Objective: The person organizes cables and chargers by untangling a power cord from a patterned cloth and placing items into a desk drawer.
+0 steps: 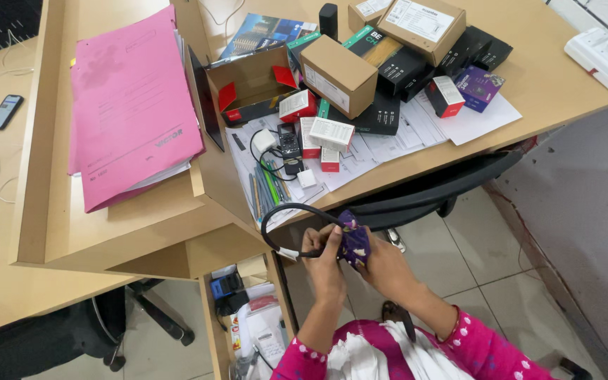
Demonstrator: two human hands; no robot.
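Observation:
My left hand (325, 259) pinches the end of a black cable (283, 214) that loops up and round in front of the desk edge. My right hand (381, 262) holds a small dark purple patterned pouch (354, 238) against the cable. Both hands meet just below the desk corner, above the floor. Pink sleeves with white dots cover my forearms.
On the wooden desk (529, 84) lie cardboard boxes (338, 74), small red-and-white boxes (298, 105), black boxes (402, 67), papers, pens (269, 186) and a charger. A pink folder (131, 105) rests on the raised shelf. Phones (3, 111) lie at far left; a power strip (606, 56) at right. A black chair (431, 186) stands under the desk.

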